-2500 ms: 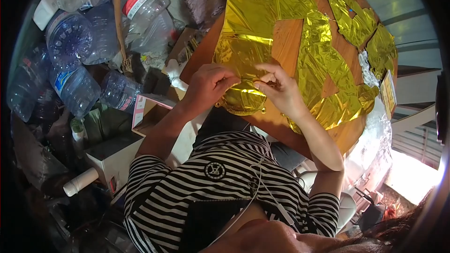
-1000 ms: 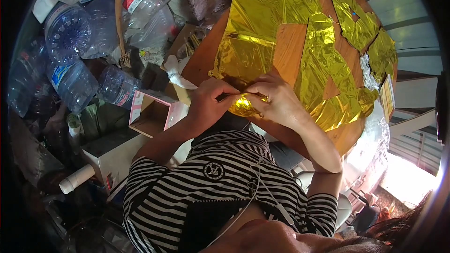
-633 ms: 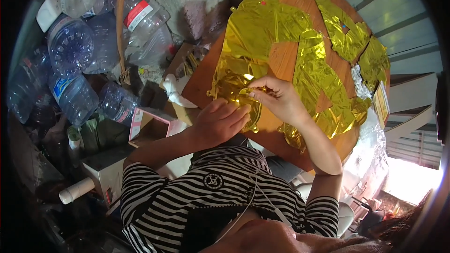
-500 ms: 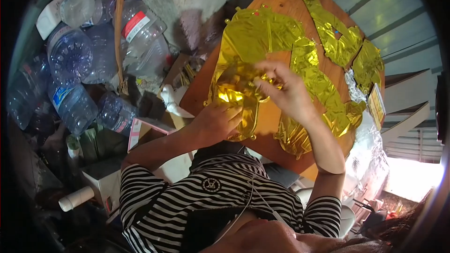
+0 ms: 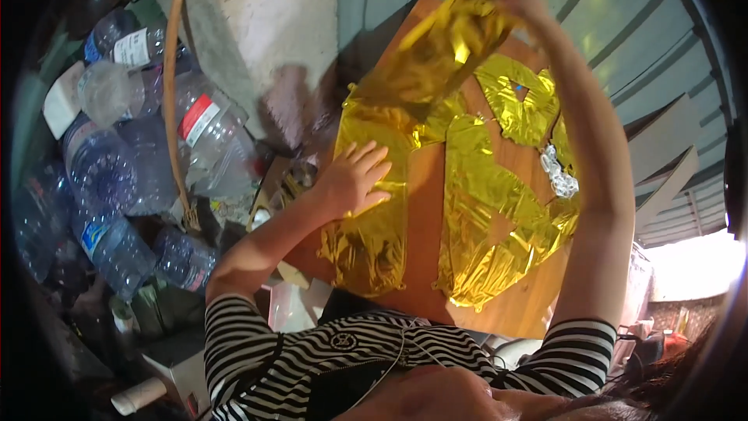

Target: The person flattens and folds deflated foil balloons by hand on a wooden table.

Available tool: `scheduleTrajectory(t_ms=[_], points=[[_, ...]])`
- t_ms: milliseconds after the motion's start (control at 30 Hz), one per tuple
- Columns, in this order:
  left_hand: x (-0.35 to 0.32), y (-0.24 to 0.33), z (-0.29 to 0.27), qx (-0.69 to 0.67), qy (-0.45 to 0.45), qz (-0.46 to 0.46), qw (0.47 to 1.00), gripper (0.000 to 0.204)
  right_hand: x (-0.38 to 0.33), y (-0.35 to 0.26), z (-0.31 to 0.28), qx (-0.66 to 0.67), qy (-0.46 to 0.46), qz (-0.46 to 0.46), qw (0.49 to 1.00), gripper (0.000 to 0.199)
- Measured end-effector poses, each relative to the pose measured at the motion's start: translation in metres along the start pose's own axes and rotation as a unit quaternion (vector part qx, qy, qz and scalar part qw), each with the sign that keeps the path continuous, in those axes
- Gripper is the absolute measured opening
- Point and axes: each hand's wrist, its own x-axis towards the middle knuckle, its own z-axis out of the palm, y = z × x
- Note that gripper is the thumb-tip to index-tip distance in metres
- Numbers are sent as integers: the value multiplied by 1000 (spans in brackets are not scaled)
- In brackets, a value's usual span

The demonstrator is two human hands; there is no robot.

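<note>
A flat, shiny gold foil balloon (image 5: 366, 245) lies along the left part of a wooden table (image 5: 425, 265). My left hand (image 5: 354, 179) rests on it with fingers spread, palm toward the foil. At the table's far end my right hand (image 5: 526, 6), slightly blurred, grips the balloon's far part, which is raised and slanting above the surface. A second flat gold balloon (image 5: 475, 222) with cut-out openings lies to the right. Farther back is another gold foil piece (image 5: 518, 101) with a small blue spot beside its opening.
A bundle of white string or plastic (image 5: 557, 171) sits at the table's right edge. Large clear plastic bottles (image 5: 101, 160) are heaped on the left, behind an upright wooden stick (image 5: 171, 101). Corrugated metal wall (image 5: 608, 23) borders the far right side.
My right hand has moved far forward, lifting and drawing out the balloon's far end. My left hand has opened and flattened on the foil. The view has shifted.
</note>
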Motion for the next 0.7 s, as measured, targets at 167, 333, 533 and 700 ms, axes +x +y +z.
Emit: scheduleTrajectory(t_ms=[167,333,533,700], points=[[-3,12,-7,13,-28,-54,998,56,32,56,-185,-70,484,-5,872,52],[1,14,-13,-2,-45,-58,997,53,-25,29,-256,3,479,-71,875,35],[54,27,-20,-44,-37,-9,998,49,-184,30,-154,-80,264,-156,948,35],[130,65,19,-140,-106,-12,984,45,-343,28,-7,-239,132,-222,936,16]])
